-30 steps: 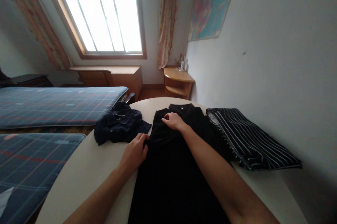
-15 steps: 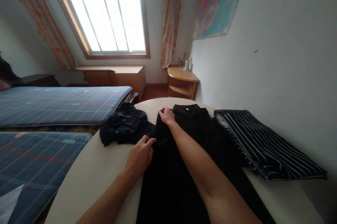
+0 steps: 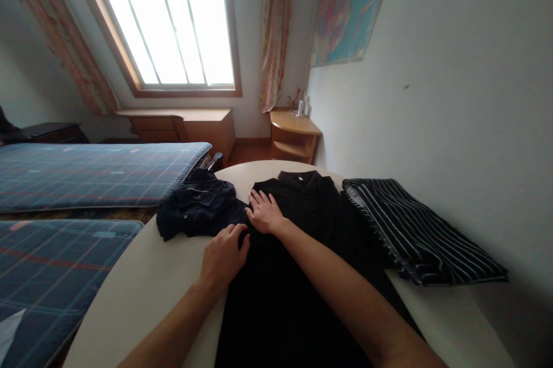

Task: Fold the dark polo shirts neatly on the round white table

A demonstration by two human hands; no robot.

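A black collared shirt (image 3: pixel 317 209) lies spread on the round cream-coloured table (image 3: pixel 142 287), its collar toward the far edge. My right hand (image 3: pixel 264 212) rests flat on its left side, below the shoulder, with the fingers spread. My left hand (image 3: pixel 223 255) is beside the shirt's left edge, its fingers bent and the thumb apart from them. Nothing shows in its grasp. Just beyond my left hand sits a folded dark navy garment (image 3: pixel 203 204) with a button, touching the black shirt. My right forearm covers part of the black shirt.
A folded black-and-white striped cloth (image 3: pixel 427 232) lies at the table's right, near the wall. Two plaid mattresses (image 3: pixel 103 175) are to the left. Beyond the table stand a wooden desk (image 3: pixel 207 120) and a small corner shelf (image 3: pixel 296 123).
My right hand has let go of the shirt's shoulder edge, come nearer and flattened on the cloth. My left hand's thumb and fingers have parted from the shirt's edge. The view has shifted slightly.
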